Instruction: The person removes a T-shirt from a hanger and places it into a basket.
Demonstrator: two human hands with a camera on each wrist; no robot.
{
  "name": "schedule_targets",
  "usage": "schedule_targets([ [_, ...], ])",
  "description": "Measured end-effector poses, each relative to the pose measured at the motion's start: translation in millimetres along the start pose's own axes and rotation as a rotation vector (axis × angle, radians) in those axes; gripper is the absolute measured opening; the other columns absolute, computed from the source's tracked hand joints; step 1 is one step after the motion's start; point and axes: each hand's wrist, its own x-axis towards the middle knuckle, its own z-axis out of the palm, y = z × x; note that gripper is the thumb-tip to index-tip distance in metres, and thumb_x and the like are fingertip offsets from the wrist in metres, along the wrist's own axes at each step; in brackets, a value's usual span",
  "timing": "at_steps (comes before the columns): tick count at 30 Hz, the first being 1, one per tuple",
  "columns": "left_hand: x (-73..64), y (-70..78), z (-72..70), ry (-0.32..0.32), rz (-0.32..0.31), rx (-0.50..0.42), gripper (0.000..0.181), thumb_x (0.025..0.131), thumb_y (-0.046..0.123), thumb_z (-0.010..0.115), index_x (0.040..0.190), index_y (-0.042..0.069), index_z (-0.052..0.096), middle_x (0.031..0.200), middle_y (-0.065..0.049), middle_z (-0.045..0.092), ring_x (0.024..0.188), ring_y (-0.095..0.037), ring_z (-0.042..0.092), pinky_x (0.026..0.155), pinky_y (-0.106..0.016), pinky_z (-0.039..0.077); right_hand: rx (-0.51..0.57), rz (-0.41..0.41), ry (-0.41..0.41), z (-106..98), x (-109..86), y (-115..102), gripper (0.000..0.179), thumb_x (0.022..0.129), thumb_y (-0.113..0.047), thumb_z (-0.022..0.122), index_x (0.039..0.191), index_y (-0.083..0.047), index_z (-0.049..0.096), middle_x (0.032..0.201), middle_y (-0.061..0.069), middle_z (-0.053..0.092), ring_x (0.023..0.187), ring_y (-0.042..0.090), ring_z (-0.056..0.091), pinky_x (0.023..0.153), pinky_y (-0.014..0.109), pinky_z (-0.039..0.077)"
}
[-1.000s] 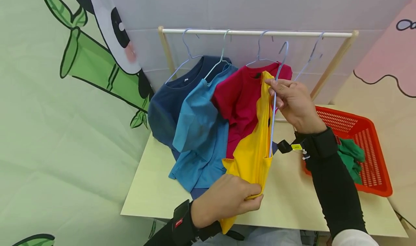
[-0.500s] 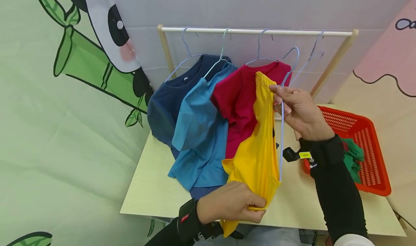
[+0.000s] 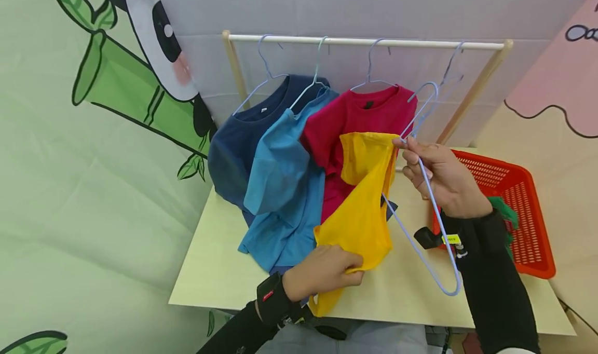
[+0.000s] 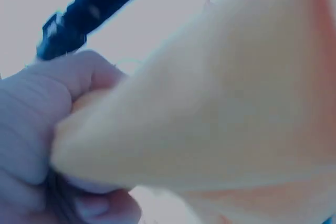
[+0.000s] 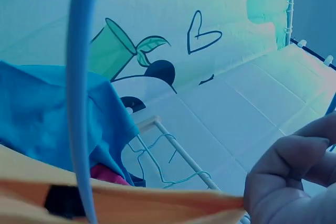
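A yellow T-shirt [image 3: 357, 229] hangs stretched between both hands, its black label [image 5: 65, 201] showing inside the opening in the right wrist view. My left hand [image 3: 322, 272] grips its lower edge, fingers curled into the cloth. Up at the other end, my right hand [image 3: 444, 180] pinches the shirt's corner together with a light-blue hanger [image 3: 436, 208] near its neck. One end of the hanger sticks out freely below the right hand; its lower bar runs to the shirt's opening. In the left wrist view the blurred cloth hides most of the fingers.
Behind, a rack [image 3: 345, 41] carries a navy T-shirt [image 3: 233, 162], a blue T-shirt [image 3: 285, 182] and a red T-shirt [image 3: 334, 120] on hangers. Another hanger [image 3: 450, 66] hangs at its right end. A red basket [image 3: 530, 214] with green cloth [image 3: 506, 211] stands right on the table [image 3: 210, 271].
The hanger's lower end has come out of the yellow T-shirt and swung right. My right hand has moved right and down; my left hand has shifted slightly left and up.
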Motion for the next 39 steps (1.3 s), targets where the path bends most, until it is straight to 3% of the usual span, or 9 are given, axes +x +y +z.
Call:
schedule_targets([
  [7, 16.3, -29.8, -9.7, 0.351, -0.230, -0.064, 0.026, 0.101, 0.009, 0.071, 0.087, 0.015, 0.050, 0.071, 0.004, 0.037, 0.062, -0.012, 0.046, 0.057, -0.022, 0.036, -0.223, -0.042, -0.040, -2, -28.1, 17, 0.037, 0.116, -0.008, 0.041, 0.123, 0.009, 0.072, 0.076, 0.006, 0.069, 0.053, 0.012, 0.056, 0.052, 0.019, 0.039],
  [12, 39.0, -52.6, -10.3, 0.531, -0.256, -0.085, 0.017, 0.104, -0.001, 0.063, 0.098, 0.007, 0.049, 0.082, -0.006, 0.044, 0.074, -0.020, 0.051, 0.065, -0.027, 0.043, -0.319, -0.066, -0.103, 5, -60.0, 24, 0.038, 0.117, -0.004, 0.034, 0.133, 0.005, 0.067, 0.078, 0.004, 0.069, 0.049, 0.018, 0.036, 0.048, 0.021, 0.030],
  [16, 63.4, -69.9, -1.8, 0.442, -0.261, -0.107, 0.025, 0.108, 0.012, 0.064, 0.127, 0.002, 0.053, 0.118, -0.021, 0.062, 0.107, -0.031, 0.065, 0.091, -0.037, 0.058, -0.418, -0.177, -0.093, 15, -80.1, 22, 0.035, 0.115, 0.001, 0.036, 0.133, 0.008, 0.065, 0.091, 0.008, 0.073, 0.048, 0.022, 0.033, 0.046, 0.018, 0.040],
  [19, 80.5, -81.4, 13.9, 0.212, -0.330, -0.036, 0.077, 0.101, 0.038, 0.074, 0.163, 0.012, 0.036, 0.170, -0.025, 0.027, 0.155, -0.041, 0.035, 0.124, -0.055, 0.035, -0.489, -0.263, -0.070, 21, -86.1, 20, 0.032, 0.113, 0.003, 0.041, 0.119, 0.010, 0.071, 0.104, 0.013, 0.075, 0.048, 0.021, 0.039, 0.050, 0.017, 0.047],
  [22, 91.5, -92.1, 39.6, -0.018, -0.407, 0.093, 0.111, 0.088, 0.057, 0.082, 0.173, 0.032, 0.015, 0.178, -0.021, -0.007, 0.163, -0.048, 0.001, 0.127, -0.069, 0.012, -0.505, -0.293, -0.092, 22, -84.7, 18, 0.031, 0.113, 0.004, 0.041, 0.119, 0.013, 0.070, 0.097, 0.012, 0.074, 0.047, 0.021, 0.041, 0.046, 0.023, 0.037],
  [25, 94.2, -101.4, 68.4, -0.107, -0.433, 0.227, 0.117, 0.082, 0.063, 0.084, 0.173, 0.038, 0.014, 0.177, -0.020, 0.012, 0.160, -0.046, 0.018, 0.124, -0.068, 0.021, -0.475, -0.280, -0.137, 19, -74.4, 14, 0.032, 0.113, 0.003, 0.039, 0.129, 0.015, 0.063, 0.078, 0.008, 0.067, 0.051, 0.020, 0.044, 0.046, 0.027, 0.029],
  [30, 92.8, -108.7, 89.9, 0.033, -0.356, 0.385, 0.084, 0.089, 0.046, 0.086, 0.161, 0.029, 0.047, 0.137, -0.012, 0.059, 0.121, -0.029, 0.058, 0.103, -0.048, 0.049, -0.402, -0.317, -0.088, 17, -33.3, -6, 0.029, 0.113, -0.002, 0.046, 0.127, 0.012, 0.067, 0.074, 0.009, 0.065, 0.053, 0.015, 0.051, 0.048, 0.020, 0.040],
  [34, 90.9, -102.2, 80.6, 0.165, -0.261, 0.366, 0.058, 0.096, 0.025, 0.083, 0.149, 0.022, 0.061, 0.119, -0.005, 0.067, 0.100, -0.021, 0.062, 0.091, -0.034, 0.054, -0.327, -0.334, 0.047, 15, 13.0, -36, 0.028, 0.110, -0.006, 0.058, 0.126, 0.015, 0.067, 0.072, 0.011, 0.063, 0.049, 0.015, 0.049, 0.051, 0.020, 0.044],
  [39, 75.4, -72.8, 51.7, 0.265, -0.148, 0.288, 0.049, 0.103, 0.019, 0.075, 0.150, 0.018, 0.061, 0.118, -0.003, 0.067, 0.098, -0.018, 0.060, 0.092, -0.026, 0.052, -0.209, -0.270, 0.210, 2, 71.1, -77, 0.024, 0.103, -0.005, 0.067, 0.113, 0.016, 0.073, 0.078, 0.015, 0.064, 0.058, 0.019, 0.057, 0.052, 0.024, 0.050],
])
